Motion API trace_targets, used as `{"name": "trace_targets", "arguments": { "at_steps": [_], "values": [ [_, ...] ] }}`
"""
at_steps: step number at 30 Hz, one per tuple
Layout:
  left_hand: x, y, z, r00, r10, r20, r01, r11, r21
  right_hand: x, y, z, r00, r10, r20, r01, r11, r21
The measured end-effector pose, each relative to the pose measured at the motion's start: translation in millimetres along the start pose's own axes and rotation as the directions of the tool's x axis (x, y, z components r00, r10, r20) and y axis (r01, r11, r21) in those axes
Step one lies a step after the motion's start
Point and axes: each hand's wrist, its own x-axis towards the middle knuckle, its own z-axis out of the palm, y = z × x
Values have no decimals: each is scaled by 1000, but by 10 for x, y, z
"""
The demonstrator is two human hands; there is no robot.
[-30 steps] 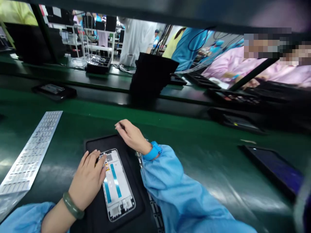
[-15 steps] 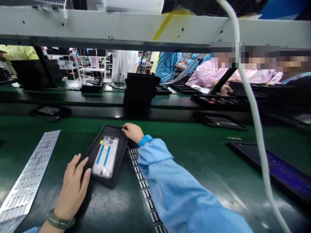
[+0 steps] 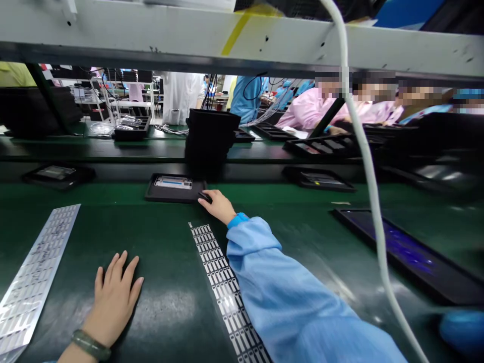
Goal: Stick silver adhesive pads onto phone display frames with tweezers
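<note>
My left hand (image 3: 113, 297) lies open and flat on the green bench mat (image 3: 162, 292), fingers spread and holding nothing, a green stone bangle (image 3: 91, 344) on its wrist. Just to its left runs a long silver label sheet (image 3: 38, 272). My right hand (image 3: 218, 206), with a blue wristband (image 3: 237, 220) and a blue gown sleeve (image 3: 287, 297), is pinching a small dark item (image 3: 204, 197), too small to make out, right by the corner of a black tray (image 3: 151, 195). In that tray, well ahead of my left hand, the phone frame (image 3: 173, 182) lies flat, its pale back marked with blue strips. A strip of black-and-white labels (image 3: 223, 287) runs under my right forearm. Off to the right sit a dark panel with a blue glow (image 3: 401, 247) and a hanging white cable (image 3: 368, 201). The tray stands near the bench's far edge, with a black stack of trays (image 3: 209, 141) beyond it. Farther on, co-workers in pink gowns (image 3: 313, 108) sit under a white overhead beam (image 3: 234, 30).
</note>
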Motion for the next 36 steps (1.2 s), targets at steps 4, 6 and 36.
{"name": "trace_targets", "arguments": {
  "at_steps": [4,6,36],
  "values": [
    [10,-33,-13,999,43,9,-43,998,37,-137,-65,30,991,-113,66,113,994,11],
    [21,-8,-35,1000,15,22,-16,999,32,-101,-109,87,986,-133,105,132,991,12],
    [-1084,-854,-991,395,-908,-139,636,379,-672,-1426,199,-193,971,-196,137,145,937,317]
  ]
}}
